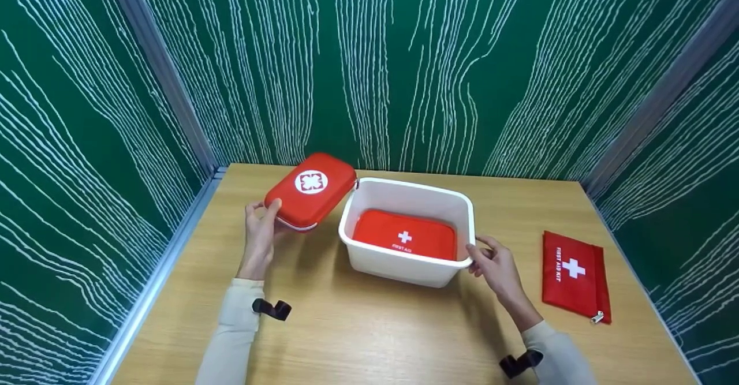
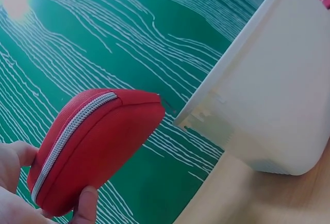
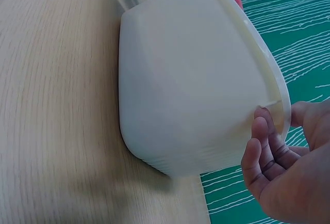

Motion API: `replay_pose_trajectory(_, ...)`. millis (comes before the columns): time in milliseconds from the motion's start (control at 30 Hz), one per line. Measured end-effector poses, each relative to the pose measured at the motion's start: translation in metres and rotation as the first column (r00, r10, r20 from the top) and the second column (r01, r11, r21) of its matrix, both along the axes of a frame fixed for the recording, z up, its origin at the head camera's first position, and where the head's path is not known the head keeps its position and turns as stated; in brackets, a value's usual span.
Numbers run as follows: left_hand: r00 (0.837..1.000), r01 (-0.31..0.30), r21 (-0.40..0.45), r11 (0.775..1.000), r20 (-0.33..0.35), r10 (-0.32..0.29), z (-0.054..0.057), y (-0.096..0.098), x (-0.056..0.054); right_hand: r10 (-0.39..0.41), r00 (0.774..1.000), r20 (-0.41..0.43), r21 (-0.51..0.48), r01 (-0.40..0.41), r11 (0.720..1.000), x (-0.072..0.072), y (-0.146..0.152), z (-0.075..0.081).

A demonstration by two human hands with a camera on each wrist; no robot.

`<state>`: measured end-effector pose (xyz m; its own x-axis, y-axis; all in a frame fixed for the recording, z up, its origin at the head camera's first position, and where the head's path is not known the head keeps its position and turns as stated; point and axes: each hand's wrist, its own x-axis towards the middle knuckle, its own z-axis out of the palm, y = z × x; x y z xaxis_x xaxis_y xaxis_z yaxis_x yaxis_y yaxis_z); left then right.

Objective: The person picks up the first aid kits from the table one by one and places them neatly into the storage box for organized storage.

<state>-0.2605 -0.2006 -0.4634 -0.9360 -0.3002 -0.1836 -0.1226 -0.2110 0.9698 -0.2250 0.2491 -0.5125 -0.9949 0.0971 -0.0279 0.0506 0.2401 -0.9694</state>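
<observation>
My left hand (image 1: pixel 261 235) grips a red hard case (image 1: pixel 323 200) by its near left corner, thumb on top and fingers beneath. The case has a white round emblem and a silver zipper (image 2: pixel 72 136), and is held raised, tilted, beside the left end of a white plastic bin (image 1: pixel 398 269). Inside the bin lies a flat red first aid pouch (image 1: pixel 375 229) with a white cross. At the bin's near right corner, my right hand (image 1: pixel 497 266) pinches the rim, thumb on one side and fingers curled under the outside.
A red zippered first aid kit pouch (image 1: pixel 571 275) lies on the wooden table (image 1: pixel 369 339) to the right. Green panels with white wavy lines (image 1: pixel 404 73) close off the back and both sides, joined by grey metal posts (image 1: pixel 167 67).
</observation>
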Motion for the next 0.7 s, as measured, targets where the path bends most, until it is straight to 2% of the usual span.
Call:
replay_pose_trajectory(400,0.999,0.026,-0.012,1.000,-0.034,-0.027,0.0004,0.0040,-0.0042,0.012,0.999,-0.040,-0.003,-0.012,1.000,-0.0010,0.0006,-0.0025)
replay_pose_trajectory(700,0.998,0.055,-0.040,0.998,-0.024,-0.056,0.0037,0.0090,-0.0041,0.006,0.999,-0.038,0.007,-0.006,1.000,-0.0011,0.0007,-0.0024)
